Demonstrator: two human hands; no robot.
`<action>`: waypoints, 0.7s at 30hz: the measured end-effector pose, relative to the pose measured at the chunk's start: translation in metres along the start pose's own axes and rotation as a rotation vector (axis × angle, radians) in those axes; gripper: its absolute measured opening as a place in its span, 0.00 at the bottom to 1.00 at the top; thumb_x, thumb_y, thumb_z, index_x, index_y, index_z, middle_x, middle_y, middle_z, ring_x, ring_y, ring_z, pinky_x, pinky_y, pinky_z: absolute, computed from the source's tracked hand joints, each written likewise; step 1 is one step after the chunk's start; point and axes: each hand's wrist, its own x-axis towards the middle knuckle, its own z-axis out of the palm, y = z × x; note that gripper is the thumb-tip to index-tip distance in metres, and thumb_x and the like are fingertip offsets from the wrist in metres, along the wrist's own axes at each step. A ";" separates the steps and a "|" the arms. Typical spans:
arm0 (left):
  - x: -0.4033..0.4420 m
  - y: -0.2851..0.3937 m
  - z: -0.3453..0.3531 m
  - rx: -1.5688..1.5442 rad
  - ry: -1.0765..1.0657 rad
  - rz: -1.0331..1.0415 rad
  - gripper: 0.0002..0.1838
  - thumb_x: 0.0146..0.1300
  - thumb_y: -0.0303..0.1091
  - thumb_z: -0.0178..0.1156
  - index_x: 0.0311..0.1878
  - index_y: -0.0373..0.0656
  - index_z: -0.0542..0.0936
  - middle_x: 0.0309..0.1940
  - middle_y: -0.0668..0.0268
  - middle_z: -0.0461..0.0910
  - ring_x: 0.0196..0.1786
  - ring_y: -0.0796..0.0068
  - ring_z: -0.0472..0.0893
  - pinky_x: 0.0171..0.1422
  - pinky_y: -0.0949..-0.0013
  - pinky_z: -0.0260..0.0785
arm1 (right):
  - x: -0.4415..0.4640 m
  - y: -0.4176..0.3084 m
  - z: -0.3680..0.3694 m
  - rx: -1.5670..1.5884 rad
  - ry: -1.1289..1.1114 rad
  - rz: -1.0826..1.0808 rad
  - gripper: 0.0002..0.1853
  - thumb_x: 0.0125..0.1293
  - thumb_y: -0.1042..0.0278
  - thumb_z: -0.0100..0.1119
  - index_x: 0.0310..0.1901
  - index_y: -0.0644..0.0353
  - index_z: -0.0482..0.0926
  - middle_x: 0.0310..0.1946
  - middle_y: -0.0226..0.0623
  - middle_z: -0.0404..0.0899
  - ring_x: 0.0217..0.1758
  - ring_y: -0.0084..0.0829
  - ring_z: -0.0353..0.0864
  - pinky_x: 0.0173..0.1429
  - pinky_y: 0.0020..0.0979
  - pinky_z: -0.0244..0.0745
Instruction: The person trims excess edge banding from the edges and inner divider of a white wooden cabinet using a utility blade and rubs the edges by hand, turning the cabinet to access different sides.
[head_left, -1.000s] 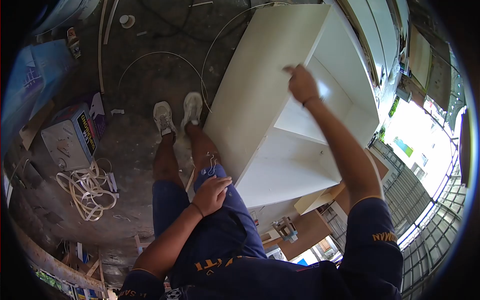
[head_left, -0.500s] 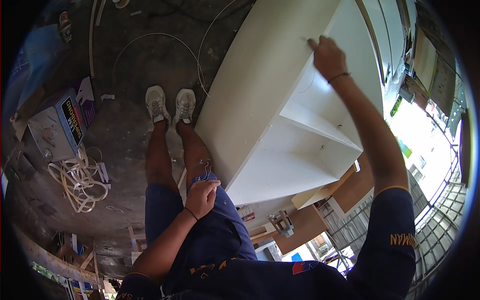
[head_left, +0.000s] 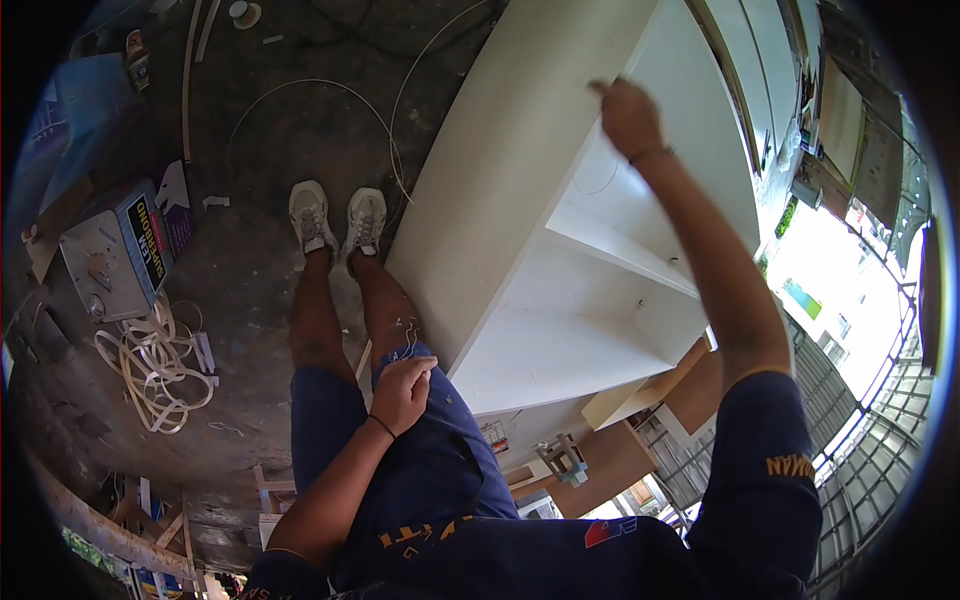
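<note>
A white cabinet (head_left: 490, 180) with open compartments lies along my right side. My right hand (head_left: 632, 118) is at the cabinet's long front edge, its fingers curled in and one digit pointing left over the edge. Whatever it may hold is hidden. Below it, a thin curled strip (head_left: 597, 180) hangs by the inner panel. My left hand (head_left: 402, 393) rests closed on the thigh of my blue shorts (head_left: 450, 440); its grip is hidden from view. Thin white shavings (head_left: 405, 338) cling near the knee, just beyond that hand.
On the dark floor at left are a Superbond glue tin (head_left: 115, 250) and a tangled heap of pale edging strip (head_left: 155, 375). A long thin strip (head_left: 320, 82) loops across the floor ahead of my shoes (head_left: 312, 215). Wooden boards (head_left: 605, 465) stand behind the cabinet.
My right hand has shifted slightly left at the cabinet's edge. The whole view has moved a little too. My left hand stays on the thigh.
</note>
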 end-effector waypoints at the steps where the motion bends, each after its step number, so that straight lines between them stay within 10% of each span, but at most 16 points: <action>1: 0.000 -0.002 0.002 0.001 0.002 0.005 0.10 0.61 0.26 0.52 0.42 0.38 0.80 0.40 0.57 0.82 0.44 0.58 0.81 0.53 0.60 0.70 | 0.028 0.028 -0.009 -0.016 0.040 0.046 0.17 0.59 0.76 0.47 0.45 0.47 0.81 0.40 0.42 0.76 0.42 0.42 0.78 0.47 0.41 0.76; 7: -0.002 -0.006 0.014 0.020 -0.002 -0.031 0.10 0.61 0.27 0.52 0.42 0.39 0.81 0.39 0.59 0.83 0.44 0.60 0.81 0.53 0.62 0.69 | 0.051 0.040 -0.020 -0.221 -0.021 -0.070 0.16 0.59 0.76 0.48 0.45 0.48 0.79 0.41 0.37 0.75 0.48 0.39 0.77 0.47 0.39 0.78; 12: 0.002 0.000 0.014 0.020 0.013 -0.026 0.10 0.61 0.27 0.52 0.42 0.39 0.80 0.39 0.58 0.83 0.44 0.59 0.81 0.53 0.61 0.70 | -0.114 -0.082 0.013 0.044 -0.050 -0.316 0.10 0.53 0.73 0.53 0.39 0.52 0.75 0.34 0.33 0.70 0.40 0.32 0.74 0.32 0.31 0.72; 14: 0.003 0.000 0.015 0.000 0.026 -0.027 0.10 0.61 0.27 0.52 0.42 0.38 0.80 0.39 0.57 0.83 0.44 0.59 0.81 0.53 0.61 0.70 | -0.183 -0.150 0.009 0.177 -0.379 -0.312 0.16 0.55 0.72 0.53 0.48 0.50 0.76 0.34 0.35 0.71 0.39 0.33 0.74 0.34 0.34 0.72; 17: 0.004 0.004 0.015 -0.020 0.047 -0.032 0.10 0.61 0.26 0.52 0.42 0.38 0.80 0.39 0.56 0.82 0.44 0.58 0.81 0.53 0.61 0.71 | -0.210 -0.189 -0.010 0.357 -0.667 -0.340 0.08 0.54 0.71 0.54 0.35 0.52 0.80 0.33 0.34 0.73 0.42 0.32 0.76 0.36 0.32 0.73; 21: -0.001 -0.001 0.019 -0.019 0.079 -0.020 0.10 0.61 0.27 0.52 0.42 0.38 0.80 0.39 0.57 0.82 0.44 0.59 0.81 0.53 0.61 0.70 | -0.090 -0.090 0.003 0.112 -0.261 -0.072 0.12 0.59 0.69 0.50 0.43 0.47 0.81 0.38 0.35 0.75 0.46 0.36 0.75 0.41 0.39 0.75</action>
